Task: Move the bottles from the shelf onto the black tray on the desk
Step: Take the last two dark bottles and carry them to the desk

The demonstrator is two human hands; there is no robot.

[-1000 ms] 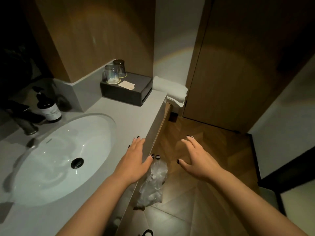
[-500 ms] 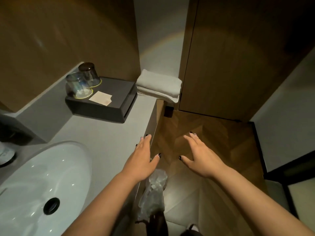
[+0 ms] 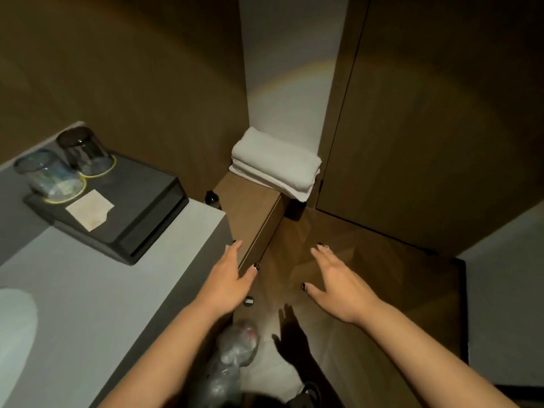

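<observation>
A black tray [image 3: 147,214] sits on the grey counter [image 3: 88,295], carrying two upturned glasses [image 3: 53,175] and a paper card [image 3: 89,210]. The dark top of one small bottle [image 3: 212,197] peeks out behind the counter's end, beside the lower wooden shelf [image 3: 250,210]. My left hand [image 3: 228,279] hovers with straight fingers over the counter's right edge and holds nothing. My right hand [image 3: 338,285] is spread above the floor, also holding nothing. Both hands are apart from the bottle and the tray.
Folded white towels [image 3: 275,166] lie at the far end of the wooden shelf. A crumpled clear plastic bag [image 3: 237,346] hangs below the counter edge. The white sink [image 3: 14,334] is at the left; a wooden door [image 3: 426,128] stands ahead on the right.
The view has swung right and forward: the sink and soap bottle slid out at the left, while the tray, towels and wooden shelf came closer. Both hands stayed spread and holding nothing.
</observation>
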